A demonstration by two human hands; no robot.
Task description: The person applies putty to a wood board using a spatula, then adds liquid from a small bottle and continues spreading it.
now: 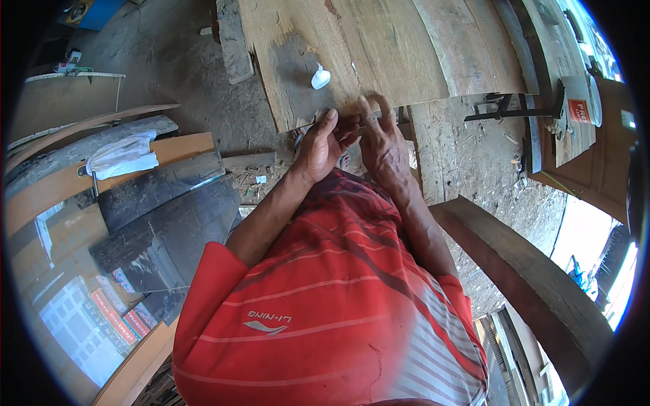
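Observation:
Both hands meet at the near edge of a wooden tabletop of joined boards (399,54). My left hand (317,149) has its thumb raised and its fingers curled inward toward the other hand. My right hand (387,145) is bent at the knuckles, its fingertips turned in beside the left fingers. Shadow and the fingers themselves hide what is between them, if anything. Just beyond my left thumb, a small white teardrop-shaped thing with a narrow tip (320,78) lies on a dark patch of the wood; its kind is unclear.
A thick wooden beam (521,277) slants along my right side. Dark panels (162,230) and a white cloth (122,155) lie at left. A white bucket (583,101) stands at far right, near a black metal bracket (508,111). Scraps litter the floor.

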